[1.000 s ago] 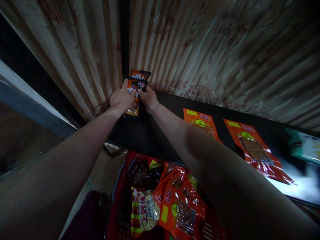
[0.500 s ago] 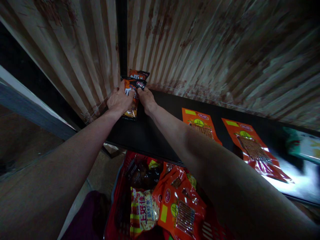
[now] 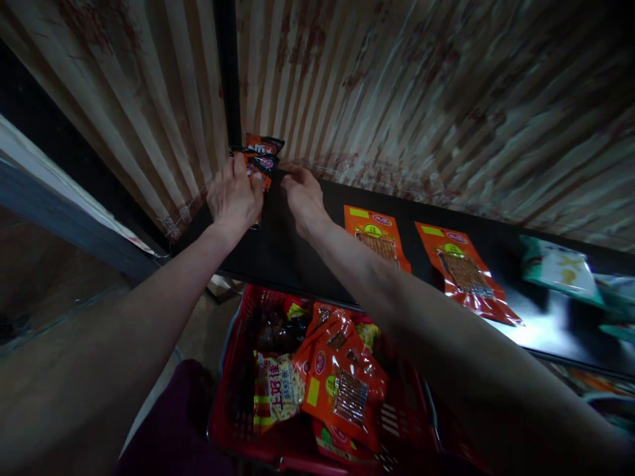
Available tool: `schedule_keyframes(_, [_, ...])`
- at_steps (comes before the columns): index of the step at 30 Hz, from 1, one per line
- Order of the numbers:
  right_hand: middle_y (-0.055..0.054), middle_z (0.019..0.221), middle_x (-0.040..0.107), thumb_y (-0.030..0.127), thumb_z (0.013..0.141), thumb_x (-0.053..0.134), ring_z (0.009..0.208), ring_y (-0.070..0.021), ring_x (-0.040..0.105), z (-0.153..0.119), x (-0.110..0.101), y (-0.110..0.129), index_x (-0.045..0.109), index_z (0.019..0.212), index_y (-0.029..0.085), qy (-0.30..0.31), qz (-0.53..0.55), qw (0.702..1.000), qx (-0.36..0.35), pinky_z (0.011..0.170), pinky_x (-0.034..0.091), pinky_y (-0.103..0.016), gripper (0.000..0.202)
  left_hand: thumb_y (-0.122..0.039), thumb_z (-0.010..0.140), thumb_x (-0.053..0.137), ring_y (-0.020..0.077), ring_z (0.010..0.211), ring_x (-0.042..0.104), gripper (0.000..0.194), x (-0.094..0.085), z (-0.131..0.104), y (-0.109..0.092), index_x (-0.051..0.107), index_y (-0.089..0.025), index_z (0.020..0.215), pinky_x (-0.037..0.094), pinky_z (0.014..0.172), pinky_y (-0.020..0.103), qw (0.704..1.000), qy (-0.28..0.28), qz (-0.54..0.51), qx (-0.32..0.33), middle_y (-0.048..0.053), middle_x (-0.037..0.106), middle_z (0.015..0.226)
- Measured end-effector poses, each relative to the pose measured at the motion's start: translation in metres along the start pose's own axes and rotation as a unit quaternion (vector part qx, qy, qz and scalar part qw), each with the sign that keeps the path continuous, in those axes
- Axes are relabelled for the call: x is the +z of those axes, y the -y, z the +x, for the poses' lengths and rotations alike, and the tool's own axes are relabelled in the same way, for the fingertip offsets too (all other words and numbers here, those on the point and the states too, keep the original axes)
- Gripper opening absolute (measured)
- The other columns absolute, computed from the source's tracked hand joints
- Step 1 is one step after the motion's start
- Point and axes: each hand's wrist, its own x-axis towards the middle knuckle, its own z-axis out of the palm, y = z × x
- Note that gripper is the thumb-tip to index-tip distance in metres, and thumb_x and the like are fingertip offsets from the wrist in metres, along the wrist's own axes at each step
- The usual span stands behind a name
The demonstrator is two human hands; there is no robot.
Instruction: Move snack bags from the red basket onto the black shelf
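At the far left end of the black shelf (image 3: 278, 235), my left hand (image 3: 234, 195) is wrapped over an orange-and-black snack bag (image 3: 258, 177), hiding most of it. A second snack bag of the same colours (image 3: 262, 144) stands behind, against the pleated wall. My right hand (image 3: 303, 197) hovers just right of the bags, fingers loosely bent and apart, with nothing seen in it. Right of that hand, an orange snack packet (image 3: 374, 228) lies flat on the shelf, partly behind my right forearm.
Another orange packet (image 3: 459, 268) and a green-and-white bag (image 3: 563, 270) lie farther right on the shelf. Below its front edge stands a red basket (image 3: 233, 390) with several snack bags inside. A black post (image 3: 227, 73) rises at the shelf's left corner.
My right hand has come off the orange-and-black snack bag and moved slightly right. My left hand stays on that bag. The view has shifted, showing more of the shelf's right side.
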Motion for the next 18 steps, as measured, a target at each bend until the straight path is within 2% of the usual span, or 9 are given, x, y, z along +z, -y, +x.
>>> schedule_keyframes(3, [-0.005,0.116,0.057,0.039,0.089,0.048,0.102,-0.0167,0.059,-0.044,-0.027,0.02,0.045,0.124,0.024,0.046,0.056,0.995,-0.07,0.092,0.046,-0.04,0.038,-0.023,0.087,0.041,0.0254,0.123,0.047,0.036,-0.014,-0.028,-0.015,0.054,-0.013,0.12,0.034,0.105,0.042,0.994,-0.045,-0.067,0.071,0.014,0.055,0.13])
schedule_keyframes(7, [-0.003,0.102,0.063,0.041,0.088,0.051,0.082,-0.0115,0.063,-0.129,-0.064,0.051,0.049,0.116,0.026,0.086,0.084,0.987,-0.108,0.077,0.052,-0.029,0.031,-0.013,0.084,0.04,0.0175,0.111,0.055,0.028,-0.033,-0.077,-0.04,0.06,-0.018,0.104,0.04,0.101,0.036,0.972,-0.069,-0.191,0.115,0.007,0.064,0.114])
schedule_keyframes(10, [0.0,0.087,0.064,0.035,0.091,0.048,0.068,-0.0094,0.062,-0.192,-0.09,0.056,0.053,0.11,0.024,0.118,0.05,0.988,-0.088,0.066,0.052,-0.025,0.023,-0.011,0.081,0.042,0.0155,0.101,0.06,0.026,-0.046,-0.116,-0.058,0.063,-0.018,0.094,0.046,0.093,0.033,0.958,-0.05,-0.279,0.049,0.005,0.067,0.101])
schedule_keyframes(12, [0.001,0.077,0.064,0.033,0.092,0.043,0.063,-0.01,0.062,-0.227,-0.107,0.046,0.055,0.106,0.021,0.167,-0.002,0.985,-0.041,0.062,0.051,-0.025,0.022,-0.013,0.08,0.043,0.0145,0.09,0.063,0.024,-0.05,-0.141,-0.066,0.064,-0.018,0.09,0.052,0.08,0.029,0.934,-0.002,-0.351,-0.062,0.004,0.067,0.096])
schedule_keyframes(13, [-0.001,0.077,0.065,0.032,0.092,0.041,0.065,-0.0112,0.062,-0.242,-0.115,0.038,0.056,0.104,0.02,0.202,-0.045,0.978,-0.009,0.062,0.051,-0.026,0.023,-0.015,0.08,0.044,0.0146,0.085,0.065,0.022,-0.05,-0.154,-0.068,0.064,-0.017,0.089,0.053,0.073,0.027,0.911,0.027,-0.389,-0.132,0.005,0.068,0.092])
schedule_keyframes(14, [-0.003,0.08,0.066,0.029,0.092,0.041,0.07,-0.0129,0.064,-0.255,-0.122,0.03,0.058,0.102,0.019,0.252,-0.111,0.961,0.021,0.065,0.051,-0.026,0.023,-0.017,0.079,0.045,0.0153,0.082,0.065,0.021,-0.049,-0.166,-0.069,0.064,-0.016,0.088,0.053,0.065,0.025,0.881,0.065,-0.421,-0.204,0.005,0.068,0.089])
schedule_keyframes(15, [-0.004,0.083,0.067,0.026,0.09,0.041,0.074,-0.0145,0.064,-0.267,-0.13,0.02,0.06,0.1,0.018,0.311,-0.192,0.93,0.046,0.068,0.05,-0.028,0.023,-0.018,0.079,0.046,0.0156,0.079,0.066,0.021,-0.047,-0.178,-0.069,0.064,-0.016,0.089,0.053,0.061,0.024,0.85,0.102,-0.437,-0.276,0.006,0.068,0.086])
schedule_keyframes(17, [-0.006,0.085,0.069,0.023,0.086,0.047,0.078,-0.018,0.064,-0.289,-0.144,0.002,0.064,0.095,0.018,0.45,-0.33,0.825,0.086,0.072,0.049,-0.03,0.02,-0.017,0.077,0.047,0.0157,0.081,0.067,0.022,-0.041,-0.2,-0.063,0.064,-0.014,0.091,0.052,0.063,0.023,0.807,0.19,-0.43,-0.357,0.007,0.069,0.089])
schedule_keyframes(18, [-0.006,0.09,0.07,0.024,0.082,0.053,0.084,-0.02,0.064,-0.3,-0.151,-0.006,0.065,0.097,0.02,0.507,-0.368,0.773,0.104,0.075,0.048,-0.031,0.02,-0.016,0.077,0.048,0.0154,0.084,0.067,0.023,-0.037,-0.21,-0.058,0.064,-0.015,0.093,0.052,0.064,0.022,0.804,0.238,-0.398,-0.373,0.007,0.07,0.093])
